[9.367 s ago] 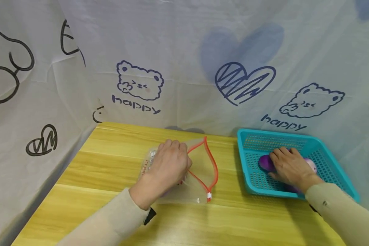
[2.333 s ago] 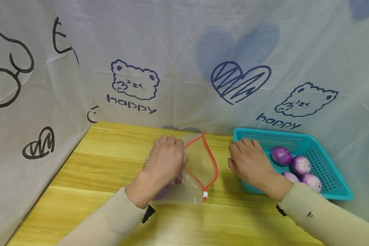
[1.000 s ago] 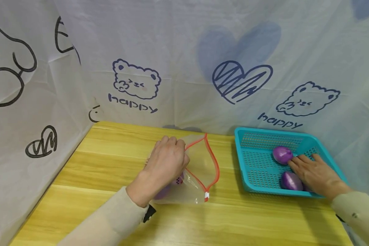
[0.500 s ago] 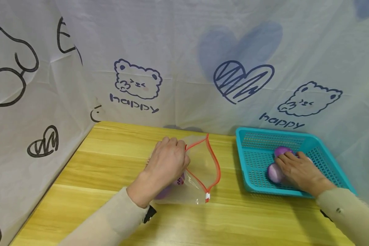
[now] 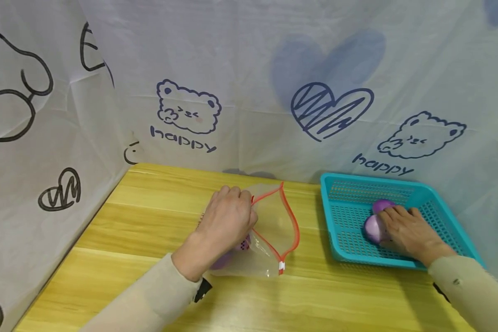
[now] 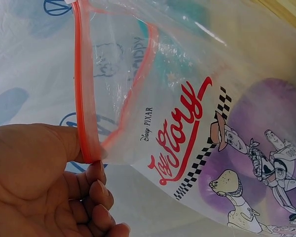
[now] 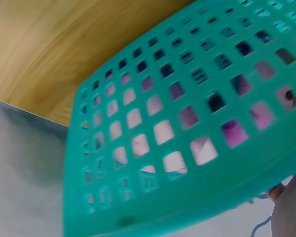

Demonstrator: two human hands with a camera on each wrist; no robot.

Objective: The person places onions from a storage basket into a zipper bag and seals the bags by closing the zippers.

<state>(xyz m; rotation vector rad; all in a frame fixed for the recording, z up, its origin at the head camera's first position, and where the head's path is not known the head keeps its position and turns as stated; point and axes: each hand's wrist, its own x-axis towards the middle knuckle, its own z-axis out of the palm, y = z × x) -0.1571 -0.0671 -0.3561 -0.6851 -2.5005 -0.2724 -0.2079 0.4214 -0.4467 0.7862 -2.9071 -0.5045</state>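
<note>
My left hand (image 5: 228,219) pinches the rim of a clear zip bag (image 5: 269,265) between thumb and fingers. The left wrist view shows the pinch on the bag's red zip strip (image 6: 86,94); its mouth gapes towards the basket. Several purple balls (image 6: 271,108) show through the bag's cartoon-printed plastic. At the right, my right hand (image 5: 412,233) reaches into a turquoise basket (image 5: 329,230), fingers curled over a glossy purple-and-white onion-like ball (image 5: 373,229). Behind it lies another purple ball (image 5: 382,205). In the right wrist view, the basket wall (image 7: 187,148) hides most of the hand.
The bag and basket share a yellow wood-grain table (image 5: 307,295), with a strip of tabletop between them. A white printed cloth (image 5: 253,92) hangs behind the table and another stands along its left side.
My right hand had been at the basket's left rim, then went to its right side and has since shifted left onto the purple-and-white ball. The left hand keeps its pinch on the bag.
</note>
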